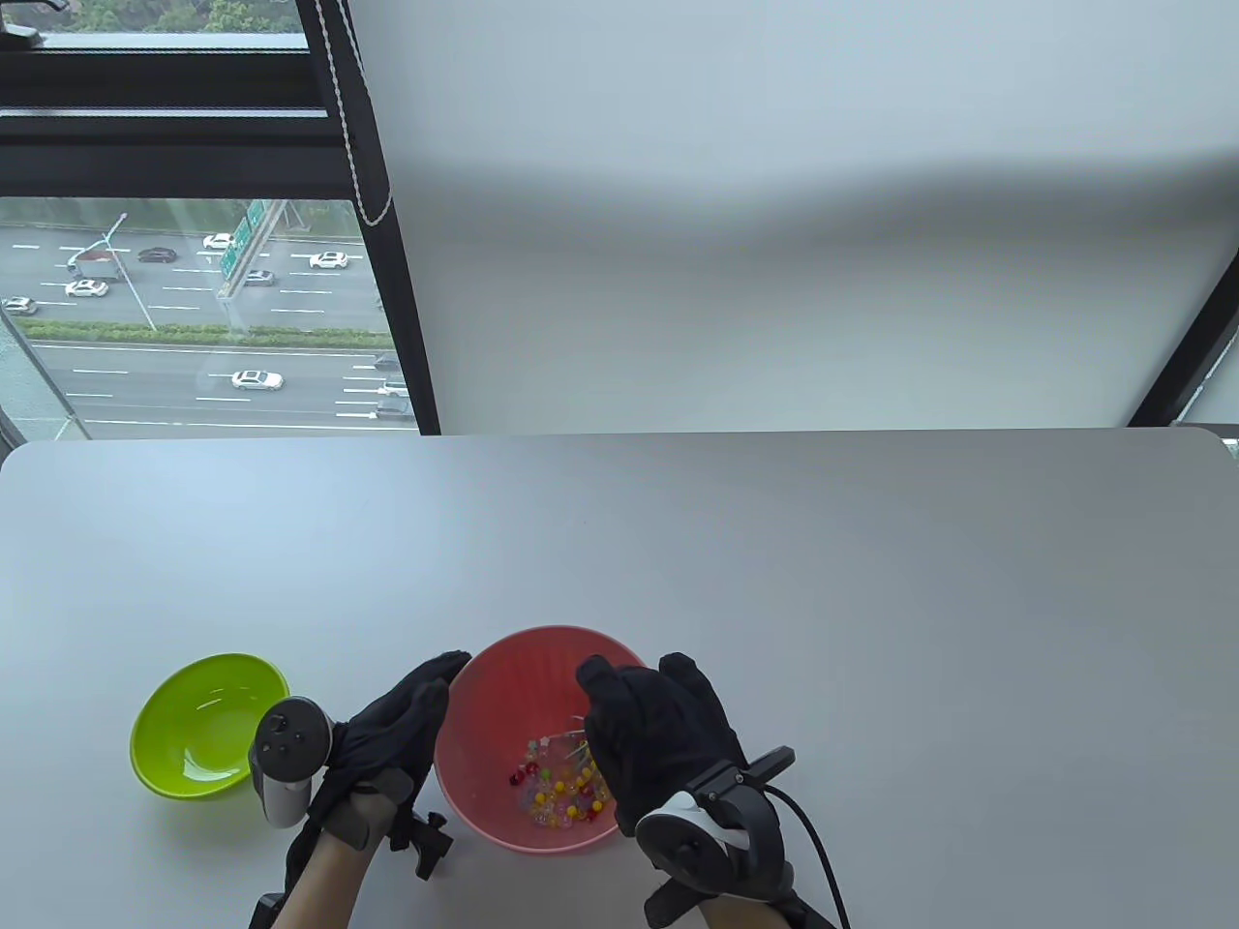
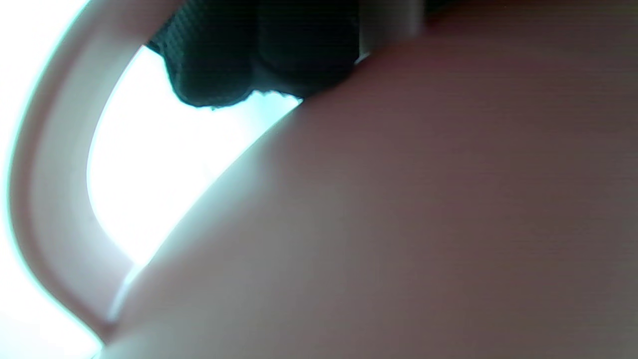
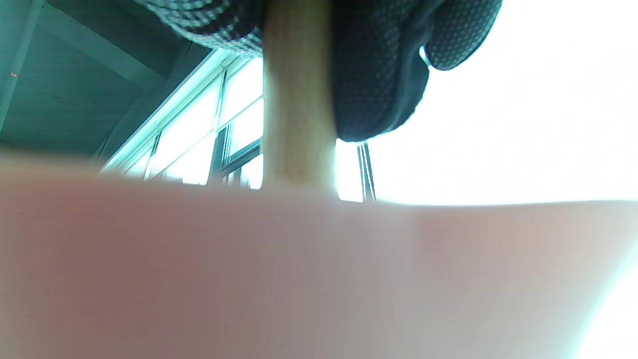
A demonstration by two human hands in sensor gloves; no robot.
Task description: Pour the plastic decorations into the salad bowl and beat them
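On the grey table I see the pink salad bowl at six o'clock, a green bowl at its nine o'clock. My left hand lies straight-fingered against the pink bowl's nine o'clock wall. My right hand is curled around a wooden handle over the bowl. The plastic decorations sit in its bottom.
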